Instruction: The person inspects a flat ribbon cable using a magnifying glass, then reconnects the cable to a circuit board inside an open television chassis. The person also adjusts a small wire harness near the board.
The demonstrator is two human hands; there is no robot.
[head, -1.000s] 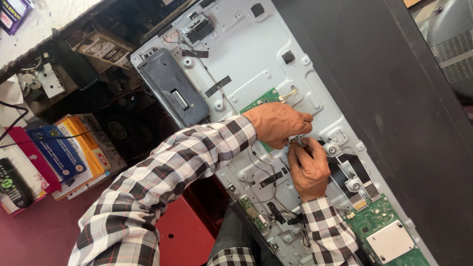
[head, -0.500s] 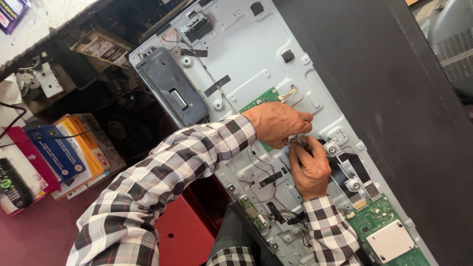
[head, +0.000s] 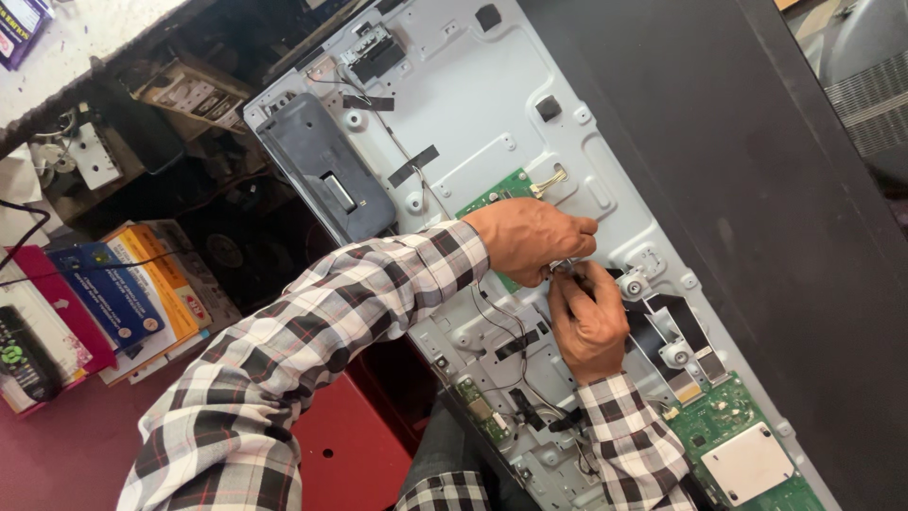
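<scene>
A pale grey metal back panel (head: 492, 114) of a flat screen lies tilted across the view. My left hand (head: 525, 238) reaches in from the left over a green circuit board (head: 497, 192), fingertips pinched together. My right hand (head: 588, 322) comes up from below and meets it. Both sets of fingers close on a small dark part (head: 565, 269) at the panel's middle; what exactly it is stays hidden by the fingers. Thin black wires (head: 501, 326) run down the panel from there.
A dark plastic bracket (head: 326, 180) sits on the panel's left edge. A second green board with a white shield (head: 752, 459) lies lower right. The black frame (head: 757, 189) runs along the right. Books (head: 123, 293), a remote (head: 24, 355) and a red box (head: 345, 454) lie at left.
</scene>
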